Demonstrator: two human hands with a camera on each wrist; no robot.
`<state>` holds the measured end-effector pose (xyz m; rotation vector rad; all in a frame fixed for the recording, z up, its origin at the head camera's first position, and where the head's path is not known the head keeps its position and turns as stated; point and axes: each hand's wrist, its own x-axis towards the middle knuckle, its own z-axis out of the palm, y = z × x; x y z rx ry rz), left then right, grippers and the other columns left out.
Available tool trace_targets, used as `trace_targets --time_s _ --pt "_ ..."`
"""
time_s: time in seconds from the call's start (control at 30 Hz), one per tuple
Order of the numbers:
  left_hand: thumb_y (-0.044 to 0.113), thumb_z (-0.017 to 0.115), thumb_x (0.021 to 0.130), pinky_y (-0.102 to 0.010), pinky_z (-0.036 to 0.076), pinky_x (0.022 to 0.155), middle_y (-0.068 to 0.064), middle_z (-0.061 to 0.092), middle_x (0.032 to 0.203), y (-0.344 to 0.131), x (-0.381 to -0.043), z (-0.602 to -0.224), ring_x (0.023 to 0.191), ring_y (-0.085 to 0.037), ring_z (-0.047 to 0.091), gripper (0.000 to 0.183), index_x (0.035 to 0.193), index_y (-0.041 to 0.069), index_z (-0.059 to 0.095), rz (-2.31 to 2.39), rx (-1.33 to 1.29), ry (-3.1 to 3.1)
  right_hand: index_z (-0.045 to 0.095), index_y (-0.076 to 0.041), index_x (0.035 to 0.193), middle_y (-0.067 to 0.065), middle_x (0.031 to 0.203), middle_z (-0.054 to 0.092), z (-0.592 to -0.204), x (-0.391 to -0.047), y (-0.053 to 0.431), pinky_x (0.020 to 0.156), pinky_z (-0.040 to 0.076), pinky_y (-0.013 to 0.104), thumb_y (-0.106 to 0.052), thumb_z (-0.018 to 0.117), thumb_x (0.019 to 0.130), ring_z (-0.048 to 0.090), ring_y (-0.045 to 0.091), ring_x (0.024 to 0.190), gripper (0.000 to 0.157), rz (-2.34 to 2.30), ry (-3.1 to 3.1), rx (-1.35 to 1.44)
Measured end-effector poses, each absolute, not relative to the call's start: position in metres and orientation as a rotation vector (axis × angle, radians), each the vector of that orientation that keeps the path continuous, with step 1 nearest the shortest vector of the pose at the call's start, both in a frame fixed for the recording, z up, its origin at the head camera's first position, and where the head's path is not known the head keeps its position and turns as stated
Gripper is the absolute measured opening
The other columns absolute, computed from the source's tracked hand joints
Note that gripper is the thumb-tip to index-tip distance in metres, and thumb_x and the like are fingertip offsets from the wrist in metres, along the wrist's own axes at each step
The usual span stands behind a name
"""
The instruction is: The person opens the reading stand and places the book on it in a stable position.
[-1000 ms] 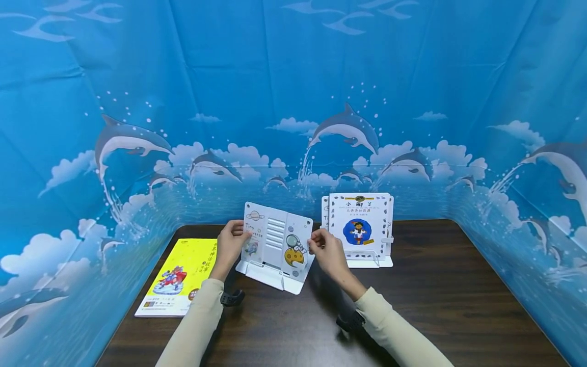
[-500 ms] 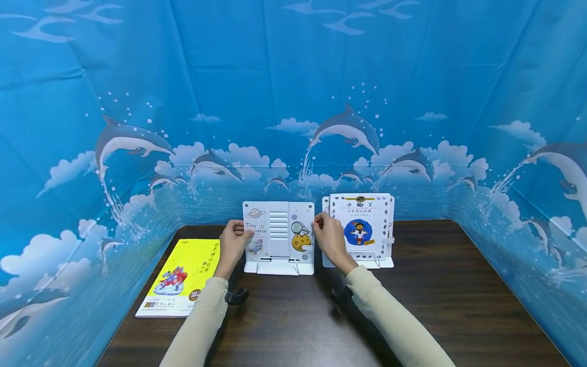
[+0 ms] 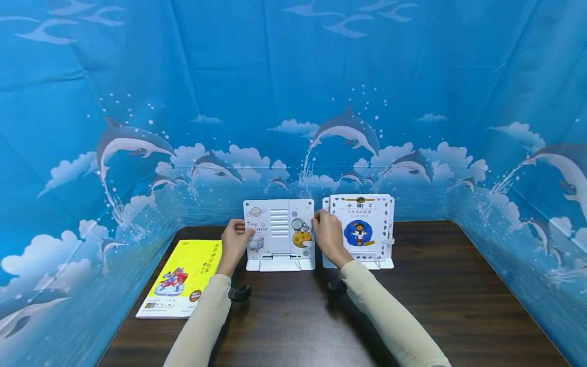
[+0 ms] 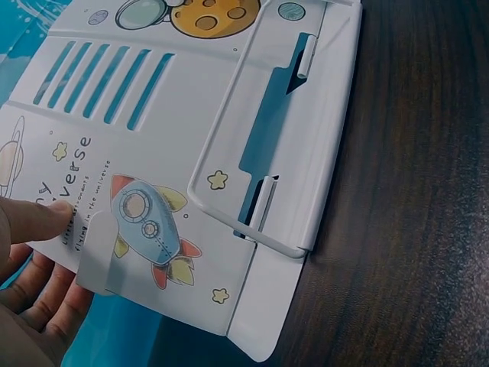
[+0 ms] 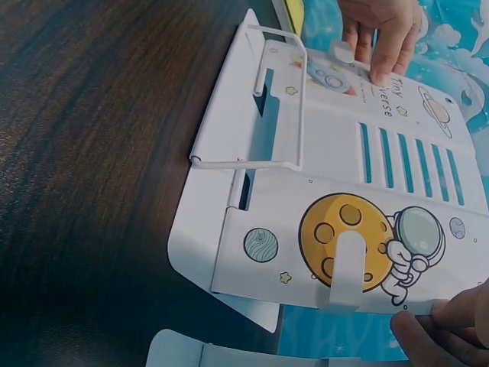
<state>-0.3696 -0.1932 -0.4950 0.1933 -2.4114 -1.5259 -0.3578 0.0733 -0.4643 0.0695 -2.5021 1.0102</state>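
A white book stand (image 3: 279,229) printed with a planet, a rocket and an astronaut on a moon stands upright on the dark table. My left hand (image 3: 235,243) grips its left edge, thumb on the front face and fingers behind, as the left wrist view shows. At the opposite edge, my right hand (image 3: 328,235) pinches the stand between thumb and fingers. The wire page holder (image 4: 221,138) lies across the lower front. Just right of it stands a second white stand bearing a white picture book (image 3: 361,227), partly covered by my right hand.
On the left, a yellow book (image 3: 183,275) lies flat, its right side partly behind my left arm. A blue dolphin-print curtain (image 3: 293,127) surrounds the dark wooden table (image 3: 435,295) at the back and sides.
The held stand, tilted at first, has been turned square to face forward and shifted slightly back. Both hands have kept their hold and moved with it.
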Motion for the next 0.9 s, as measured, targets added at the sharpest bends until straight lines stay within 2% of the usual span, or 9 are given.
trace_targets --time_s 0.37,0.67,0.8,0.9 --pt "0.013 0.072 0.102 -0.047 0.057 0.106 -0.021 0.063 0.132 -0.194 -0.374 -0.497 0.117 -0.034 0.065 0.044 0.141 0.001 0.053 -1.545 0.192 -2.402 0.076 -0.001 0.107 0.015 0.099 0.079 -0.464 -0.361 0.071 0.066 0.060 0.034 -0.014 0.069 0.105 0.072 0.024 0.076 0.015 0.977 -2.503 0.053" --pt "0.014 0.070 0.104 -0.049 0.057 0.107 -0.021 0.063 0.134 -0.194 -0.371 -0.498 0.119 -0.035 0.066 0.043 0.141 0.001 0.053 -1.525 0.194 -2.409 0.075 -0.001 0.116 0.016 0.110 0.078 -0.466 -0.352 0.069 0.074 0.065 0.039 -0.010 0.070 0.104 0.076 0.027 0.089 0.017 1.078 -2.485 0.042" --pt "0.013 0.067 0.105 -0.050 0.056 0.108 -0.021 0.064 0.135 -0.196 -0.367 -0.498 0.121 -0.036 0.066 0.039 0.140 0.001 0.054 -1.517 0.179 -2.393 0.070 -0.001 0.121 0.015 0.113 0.074 -0.469 -0.343 0.069 0.078 0.064 0.039 -0.007 0.071 0.102 0.073 0.026 0.092 0.020 1.134 -2.428 0.051" --pt "0.014 0.066 0.106 -0.047 0.057 0.106 -0.020 0.066 0.133 -0.201 -0.363 -0.499 0.120 -0.035 0.067 0.035 0.138 0.002 0.057 -1.489 0.178 -2.378 0.069 -0.001 0.118 0.013 0.106 0.072 -0.472 -0.334 0.067 0.077 0.061 0.036 -0.005 0.069 0.101 0.068 0.023 0.089 0.017 1.191 -2.377 0.070"
